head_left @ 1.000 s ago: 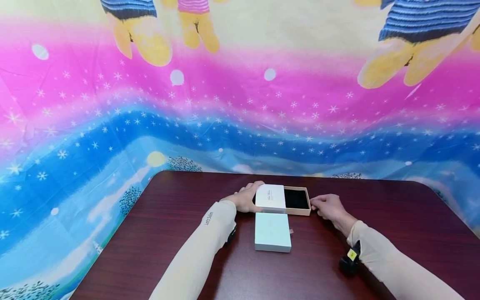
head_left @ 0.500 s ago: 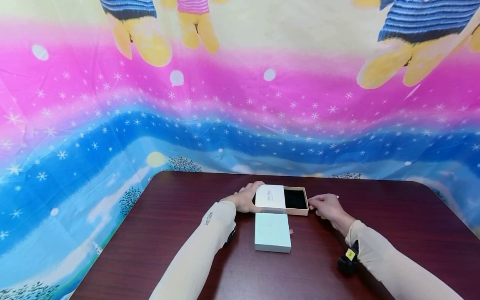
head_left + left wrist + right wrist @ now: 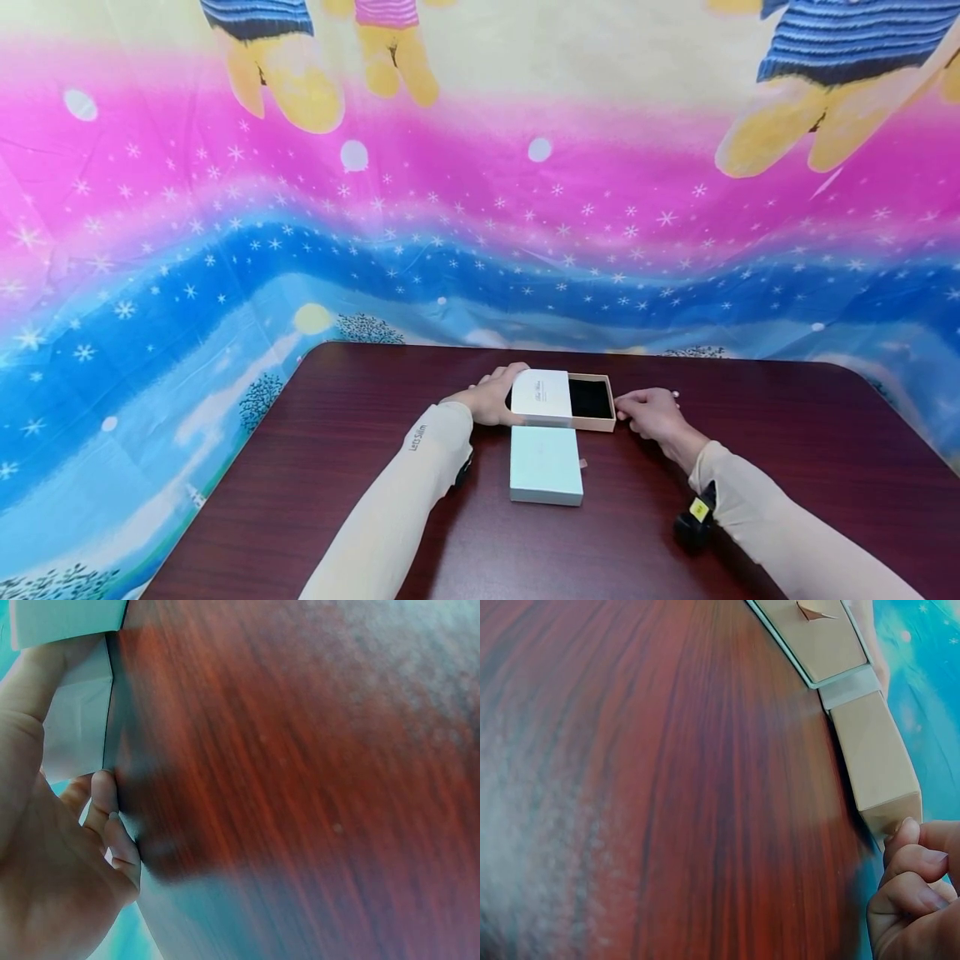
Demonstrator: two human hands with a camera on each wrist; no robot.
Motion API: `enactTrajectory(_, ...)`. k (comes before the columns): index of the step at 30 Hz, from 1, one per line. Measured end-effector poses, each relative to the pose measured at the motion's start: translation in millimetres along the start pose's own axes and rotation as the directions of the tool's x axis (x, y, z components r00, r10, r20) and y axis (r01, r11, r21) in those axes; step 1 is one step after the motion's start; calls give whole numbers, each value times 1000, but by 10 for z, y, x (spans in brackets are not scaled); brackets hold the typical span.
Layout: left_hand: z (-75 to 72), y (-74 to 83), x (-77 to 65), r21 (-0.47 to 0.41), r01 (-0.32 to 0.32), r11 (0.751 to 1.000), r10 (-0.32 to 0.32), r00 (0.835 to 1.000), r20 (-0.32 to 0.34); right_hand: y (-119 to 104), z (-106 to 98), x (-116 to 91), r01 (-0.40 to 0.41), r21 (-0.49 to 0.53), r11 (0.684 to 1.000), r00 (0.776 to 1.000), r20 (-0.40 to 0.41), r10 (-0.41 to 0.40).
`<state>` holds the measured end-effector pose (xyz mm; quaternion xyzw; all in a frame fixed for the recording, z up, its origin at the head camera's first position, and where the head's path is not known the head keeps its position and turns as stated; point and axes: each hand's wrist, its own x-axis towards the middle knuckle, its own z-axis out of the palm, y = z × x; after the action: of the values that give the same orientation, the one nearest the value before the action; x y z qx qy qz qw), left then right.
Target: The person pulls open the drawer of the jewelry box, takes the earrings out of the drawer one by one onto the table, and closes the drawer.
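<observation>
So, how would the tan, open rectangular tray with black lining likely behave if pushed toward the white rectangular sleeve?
The tan tray would likely slide in straight, since the white sleeve surrounds part of it. Its crisp, square edges suggest stiff walls. The sleeve probably won't shift, as the left hand grips it.

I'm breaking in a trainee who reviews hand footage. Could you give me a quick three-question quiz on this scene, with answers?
1. Multiple choice: what colour is the material inside the partly open tan drawer?
A) red
B) black
C) yellow

2. True or false: in the head view, the pale green box sits nearer the viewer than the white sleeve.

3. Short answer: which hand holds the white sleeve, and where are the other hand's fingertips?

Key:
1. B.
2. True.
3. The left hand holds it; the right hand has its fingertips at the tan drawer's outer end.
</observation>
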<state>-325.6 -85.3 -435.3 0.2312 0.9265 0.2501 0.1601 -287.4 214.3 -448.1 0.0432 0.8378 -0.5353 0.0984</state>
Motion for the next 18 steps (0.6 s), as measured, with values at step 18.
enactTrajectory(18, 3, -5, 3, 5, -4, 1000, 4, 1000, 3, -29, 46, -5, -12, 11, 1000, 1000, 0, 12)
